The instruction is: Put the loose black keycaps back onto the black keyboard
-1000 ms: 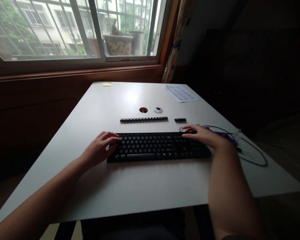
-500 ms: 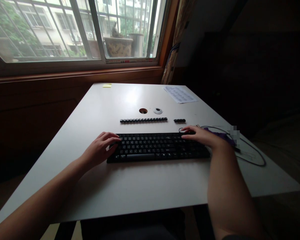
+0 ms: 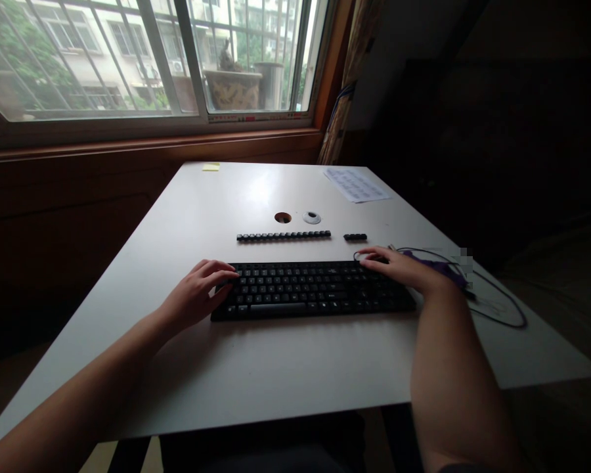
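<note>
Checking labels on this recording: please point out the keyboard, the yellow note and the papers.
Keyboard [image 3: 313, 289]: head view, middle of its keys.
Yellow note [image 3: 210, 167]: head view, middle of its face.
Papers [image 3: 357, 184]: head view, middle of the top sheet.

Barred window [image 3: 148, 62] — pale daylight, white table [image 3: 295, 368], patterned curtain [image 3: 339, 121], shadowed right side

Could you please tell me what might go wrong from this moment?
The long row of keycaps lies beyond the keyboard; a forward push might scatter them. The short keycap row lies near the right hand, which could knock it. The dark cable loops past that hand and might snag.
</note>
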Demonstrator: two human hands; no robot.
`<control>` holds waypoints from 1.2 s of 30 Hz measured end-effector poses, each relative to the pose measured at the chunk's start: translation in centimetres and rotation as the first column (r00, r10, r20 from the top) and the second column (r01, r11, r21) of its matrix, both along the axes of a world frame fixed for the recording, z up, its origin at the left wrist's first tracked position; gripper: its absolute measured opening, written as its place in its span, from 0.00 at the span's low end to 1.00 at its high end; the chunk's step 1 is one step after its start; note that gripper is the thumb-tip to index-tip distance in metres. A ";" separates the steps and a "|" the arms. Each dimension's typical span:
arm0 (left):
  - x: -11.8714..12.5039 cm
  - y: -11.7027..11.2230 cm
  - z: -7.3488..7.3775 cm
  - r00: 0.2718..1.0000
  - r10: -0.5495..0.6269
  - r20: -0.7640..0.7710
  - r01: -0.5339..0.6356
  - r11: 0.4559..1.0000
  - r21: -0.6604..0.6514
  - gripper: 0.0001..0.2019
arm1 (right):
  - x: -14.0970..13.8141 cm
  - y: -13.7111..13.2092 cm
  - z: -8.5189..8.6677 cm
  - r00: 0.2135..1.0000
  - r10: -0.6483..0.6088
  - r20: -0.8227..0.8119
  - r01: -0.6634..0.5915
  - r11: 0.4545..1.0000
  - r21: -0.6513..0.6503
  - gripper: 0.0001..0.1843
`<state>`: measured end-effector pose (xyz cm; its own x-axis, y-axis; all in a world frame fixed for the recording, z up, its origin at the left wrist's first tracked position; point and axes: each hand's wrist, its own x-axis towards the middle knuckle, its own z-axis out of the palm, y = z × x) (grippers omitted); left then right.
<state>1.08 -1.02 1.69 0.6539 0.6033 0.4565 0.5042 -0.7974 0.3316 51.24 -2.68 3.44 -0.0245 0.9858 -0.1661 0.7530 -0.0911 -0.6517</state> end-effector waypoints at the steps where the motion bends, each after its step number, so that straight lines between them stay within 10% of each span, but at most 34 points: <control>1: 0.0 0.0 0.0 1.000 -0.002 -0.002 0.002 1.000 0.001 0.11 | 0.0 0.0 0.0 1.000 0.005 -0.003 -0.005 1.000 -0.013 0.28; 36: -0.1 0.1 -0.1 1.000 0.001 -0.007 -0.001 1.000 0.004 0.11 | -0.7 -0.1 0.5 0.998 0.007 -0.056 -0.007 1.000 0.003 0.28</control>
<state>0.99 -0.91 1.55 0.6564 0.6023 0.4543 0.5073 -0.7981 0.3252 50.52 -2.83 3.91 -0.0405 0.9861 -0.1611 0.7160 -0.0838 -0.6930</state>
